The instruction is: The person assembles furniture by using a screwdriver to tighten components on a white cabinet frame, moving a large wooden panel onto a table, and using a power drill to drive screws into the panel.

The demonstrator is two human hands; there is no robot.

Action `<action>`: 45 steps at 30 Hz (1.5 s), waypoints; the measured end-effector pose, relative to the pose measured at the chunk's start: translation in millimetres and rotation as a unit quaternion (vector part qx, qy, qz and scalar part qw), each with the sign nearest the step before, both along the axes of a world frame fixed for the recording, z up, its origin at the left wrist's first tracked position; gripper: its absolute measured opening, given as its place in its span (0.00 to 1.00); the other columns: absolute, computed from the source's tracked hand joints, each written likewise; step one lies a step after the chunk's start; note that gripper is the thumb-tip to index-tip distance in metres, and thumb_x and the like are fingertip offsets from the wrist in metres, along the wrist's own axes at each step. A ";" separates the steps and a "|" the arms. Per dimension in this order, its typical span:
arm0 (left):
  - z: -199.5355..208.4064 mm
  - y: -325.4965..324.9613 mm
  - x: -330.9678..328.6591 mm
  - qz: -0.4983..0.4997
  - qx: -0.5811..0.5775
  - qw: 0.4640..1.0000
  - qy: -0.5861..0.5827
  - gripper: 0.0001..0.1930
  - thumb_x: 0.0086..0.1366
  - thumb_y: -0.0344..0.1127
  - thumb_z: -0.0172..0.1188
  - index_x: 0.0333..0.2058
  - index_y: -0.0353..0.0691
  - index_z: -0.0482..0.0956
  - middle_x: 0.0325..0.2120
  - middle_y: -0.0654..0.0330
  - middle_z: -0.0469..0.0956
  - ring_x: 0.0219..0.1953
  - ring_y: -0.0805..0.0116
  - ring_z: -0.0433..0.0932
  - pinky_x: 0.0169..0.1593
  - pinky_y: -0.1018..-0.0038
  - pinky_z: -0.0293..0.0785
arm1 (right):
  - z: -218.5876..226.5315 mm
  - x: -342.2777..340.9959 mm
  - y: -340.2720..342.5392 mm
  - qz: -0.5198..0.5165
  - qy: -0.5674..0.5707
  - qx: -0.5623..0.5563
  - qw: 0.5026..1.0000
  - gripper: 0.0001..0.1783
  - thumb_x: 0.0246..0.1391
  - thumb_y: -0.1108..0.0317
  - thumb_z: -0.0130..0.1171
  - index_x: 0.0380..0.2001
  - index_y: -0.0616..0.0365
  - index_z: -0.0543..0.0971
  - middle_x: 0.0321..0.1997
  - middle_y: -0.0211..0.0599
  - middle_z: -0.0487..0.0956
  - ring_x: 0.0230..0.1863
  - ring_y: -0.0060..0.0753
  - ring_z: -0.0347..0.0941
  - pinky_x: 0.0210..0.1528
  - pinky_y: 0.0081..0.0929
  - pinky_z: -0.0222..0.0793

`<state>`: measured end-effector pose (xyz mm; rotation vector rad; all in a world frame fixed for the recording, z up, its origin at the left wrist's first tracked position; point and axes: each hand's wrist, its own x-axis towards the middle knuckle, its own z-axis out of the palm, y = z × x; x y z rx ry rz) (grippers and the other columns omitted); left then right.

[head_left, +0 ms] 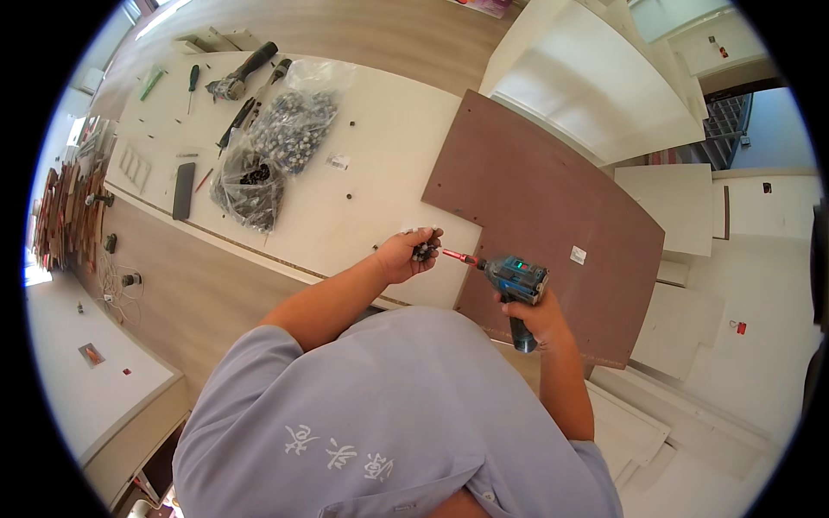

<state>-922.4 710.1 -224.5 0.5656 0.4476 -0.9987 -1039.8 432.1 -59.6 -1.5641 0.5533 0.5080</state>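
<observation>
My left hand is curled around a small heap of dark and silvery furniture fittings, whose exact kind is too small to tell. My right hand grips the handle of a teal and black cordless driver. Its long red bit points left, close to the fittings. Both hands are above the near edge of a white panel, where a brown panel lies against it on the right. Small dark fittings, such as one near the middle, sit in the white panel.
Clear plastic bags of silvery fittings and dark screws lie on the white panel. Behind them are a second power tool and a green screwdriver. White cabinet parts stand at the far right; wood strips are stacked at left.
</observation>
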 end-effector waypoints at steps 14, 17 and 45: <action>12.9 -28.3 10.1 -0.161 0.068 0.977 -0.123 0.13 0.79 0.45 0.53 0.47 0.45 0.81 0.36 0.69 0.77 0.36 0.74 0.76 0.40 0.73 0.76 | -18.7 -7.6 -21.0 -0.030 0.023 0.078 0.996 0.28 0.44 0.82 0.66 0.53 0.61 0.80 0.43 0.41 0.86 0.39 0.29 0.81 0.42 0.30 0.78; 13.4 -30.7 7.9 -0.128 0.007 0.990 -0.064 0.13 0.79 0.46 0.52 0.45 0.46 0.80 0.37 0.68 0.78 0.36 0.73 0.76 0.40 0.71 0.75 | -26.6 -9.6 -23.9 -0.034 0.026 0.111 0.993 0.30 0.44 0.81 0.66 0.55 0.61 0.79 0.43 0.40 0.86 0.39 0.29 0.81 0.41 0.30 0.78; -19.1 39.6 -13.7 -0.072 0.109 0.988 -0.081 0.08 0.72 0.38 0.65 0.45 0.45 0.79 0.28 0.70 0.73 0.30 0.77 0.73 0.34 0.74 0.73 | 9.3 152.8 13.3 0.341 0.047 -0.546 0.764 0.16 0.45 0.65 0.64 0.39 0.60 0.86 0.41 0.53 0.86 0.46 0.57 0.83 0.49 0.45 0.78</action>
